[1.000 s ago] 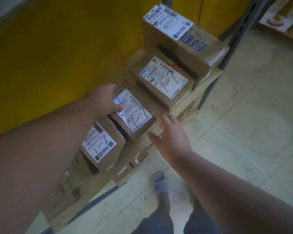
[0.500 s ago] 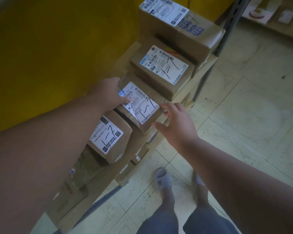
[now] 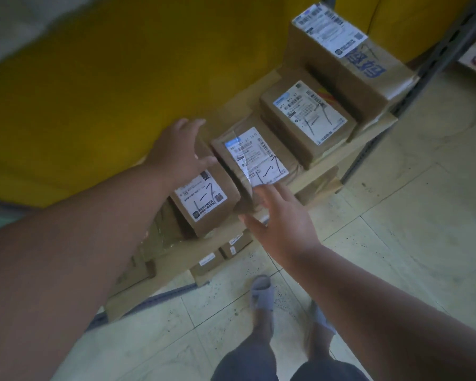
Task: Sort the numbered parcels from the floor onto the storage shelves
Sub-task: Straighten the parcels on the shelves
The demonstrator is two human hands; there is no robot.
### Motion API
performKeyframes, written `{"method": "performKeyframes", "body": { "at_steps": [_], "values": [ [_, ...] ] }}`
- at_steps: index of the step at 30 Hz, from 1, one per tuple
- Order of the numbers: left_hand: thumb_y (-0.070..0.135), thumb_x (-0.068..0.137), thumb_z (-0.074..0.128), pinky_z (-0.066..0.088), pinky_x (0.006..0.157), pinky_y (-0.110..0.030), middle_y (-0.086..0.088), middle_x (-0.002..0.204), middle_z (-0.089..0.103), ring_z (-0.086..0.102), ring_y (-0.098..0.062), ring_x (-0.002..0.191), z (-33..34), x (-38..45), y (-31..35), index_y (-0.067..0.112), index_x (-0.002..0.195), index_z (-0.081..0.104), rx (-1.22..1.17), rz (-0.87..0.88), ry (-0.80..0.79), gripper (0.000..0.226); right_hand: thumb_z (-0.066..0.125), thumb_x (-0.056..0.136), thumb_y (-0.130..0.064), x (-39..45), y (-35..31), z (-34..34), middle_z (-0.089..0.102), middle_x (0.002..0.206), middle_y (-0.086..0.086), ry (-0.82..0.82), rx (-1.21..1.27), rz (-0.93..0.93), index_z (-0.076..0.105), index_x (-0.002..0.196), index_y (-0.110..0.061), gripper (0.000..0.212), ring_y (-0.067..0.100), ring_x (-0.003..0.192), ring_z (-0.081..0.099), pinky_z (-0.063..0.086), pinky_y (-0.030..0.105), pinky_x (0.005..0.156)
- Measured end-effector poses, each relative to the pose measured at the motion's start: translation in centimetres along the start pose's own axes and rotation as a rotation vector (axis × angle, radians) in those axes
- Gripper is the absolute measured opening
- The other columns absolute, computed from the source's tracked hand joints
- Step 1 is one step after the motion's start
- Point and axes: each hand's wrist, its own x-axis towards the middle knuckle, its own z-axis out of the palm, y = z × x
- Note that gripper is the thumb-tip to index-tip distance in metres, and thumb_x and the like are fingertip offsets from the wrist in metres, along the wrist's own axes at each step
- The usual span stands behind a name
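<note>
Both hands are hovering with spread fingers, gripping nothing: the left hand (image 3: 176, 149) behind, the right hand (image 3: 280, 215) at the front edge of the middle parcel (image 3: 256, 158), which is sitting label-up on the shelf (image 3: 368, 130), likely being squared into the row.

I read four cardboard parcels in a row on the shelf, each with a white shipping label. Nearest parcel (image 3: 204, 200): handwritten "1-7" in black marker; printed lines and QR codes too small to read. Second parcel (image 3: 254, 158): handwritten "1-7" with a small "2"; barcode illegible. Third parcel (image 3: 305, 121): printed "061 011 57" at the label's top, handwritten "1-7" over it. Far parcel (image 3: 349, 59): label blurred, large blue printed characters on the cardboard, not legible to me.
</note>
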Motion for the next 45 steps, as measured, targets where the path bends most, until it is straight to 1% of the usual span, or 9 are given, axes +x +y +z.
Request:
{"method": "performKeyframes", "body": {
  "at_steps": [4,10,17,21,24,30,35,39,45],
  "values": [
    [0.044,0.087,0.073,0.039,0.109,-0.05,-0.012,0.157,0.032,0.038,-0.035,0.139,0.1,-1.3,-2.8,0.017,0.154,0.032,0.003,-0.116,-0.012,0.083,0.068,0.088,-0.044,-0.7,-1.1,1.6,0.057,0.12,-0.001,-0.072,-0.001,-0.094,0.052,0.133,-0.021,0.053,0.019,0.101,0.06,0.051,0.03,0.077],
    [0.047,0.088,0.071,0.049,0.089,-0.038,-0.01,0.138,0.059,0.058,-0.031,0.121,1.2,-2.2,-5.0,0.015,0.143,0.048,-0.081,-0.133,0.014,0.068,0.069,0.088,-0.042,-0.3,-2.9,3.8,0.049,0.131,0.001,-0.081,0.01,-0.042,0.045,0.139,-0.024,0.059,0.02,0.102,0.06,0.055,0.033,0.082],
    [0.048,0.088,0.07,0.051,0.093,-0.04,-0.007,0.132,0.062,0.06,-0.027,0.118,1.8,-2.1,-5.8,0.014,0.137,0.054,-0.102,-0.02,0.042,0.062,0.071,0.087,-0.039,-1.1,-3.6,5.3,0.047,0.126,0.001,0.001,-0.02,0.068,0.047,0.136,-0.025,0.057,0.02,0.099,0.058,0.055,0.034,0.076],
    [0.047,0.09,0.067,0.045,0.101,-0.041,-0.011,0.143,0.052,0.052,-0.028,0.128,1.9,-2.5,-6.2,0.014,0.146,0.046,-0.129,0.018,0.038,0.069,0.071,0.086,-0.041,-1.1,-4.2,5.5,0.049,0.124,0.002,0.021,-0.08,0.079,0.047,0.135,-0.024,0.057,0.022,0.101,0.058,0.055,0.035,0.076],
    [0.047,0.095,0.06,0.04,0.108,-0.048,-0.011,0.151,0.042,0.04,-0.03,0.138,2.0,-3.2,-7.1,0.019,0.153,0.035,-0.17,-0.028,0.081,0.069,0.071,0.085,-0.041,-1.7,-4.7,5.5,0.052,0.12,0.003,0.021,-0.109,0.052,0.051,0.132,-0.022,0.054,0.024,0.096,0.059,0.052,0.032,0.076],
    [0.031,0.105,0.045,0.037,0.11,-0.051,-0.012,0.155,0.038,0.038,-0.037,0.14,2.4,-5.2,-12.9,0.016,0.152,0.036,-0.116,-0.213,0.104,0.05,0.066,0.087,-0.037,-4.2,-6.3,7.3,0.063,0.113,0.002,-0.068,-0.033,-0.177,0.06,0.122,-0.015,0.042,0.025,0.092,0.065,0.057,0.039,0.071],
    [0.037,0.096,0.062,0.038,0.111,-0.044,-0.008,0.156,0.039,0.04,-0.03,0.14,3.4,-7.4,-15.3,0.022,0.151,0.04,-0.107,-0.203,0.004,0.061,0.059,0.096,-0.034,-4.8,-7.6,10.1,0.052,0.14,0.003,-0.187,-0.052,-0.231,0.045,0.146,-0.017,0.054,0.024,0.116,0.059,0.054,0.036,0.09],
    [0.041,0.095,0.063,0.044,0.104,-0.041,-0.01,0.146,0.051,0.049,-0.03,0.131,4.4,-8.4,-16.4,0.018,0.142,0.052,-0.083,-0.22,0.018,0.054,0.047,0.101,-0.037,-4.5,-8.1,11.9,0.029,0.153,-0.002,-0.269,-0.156,-0.202,0.027,0.154,-0.024,0.058,0.022,0.125,0.051,0.05,0.032,0.094],
    [0.042,0.093,0.065,0.043,0.081,-0.03,-0.009,0.123,0.067,0.061,-0.028,0.112,5.4,-10.6,-17.0,0.014,0.123,0.067,-0.107,-0.248,0.066,0.041,0.052,0.099,-0.033,-4.7,-8.8,13.1,0.033,0.145,0.005,-0.193,-0.226,-0.128,0.038,0.146,-0.019,0.051,0.027,0.116,0.056,0.054,0.034,0.086]
  ]
}}
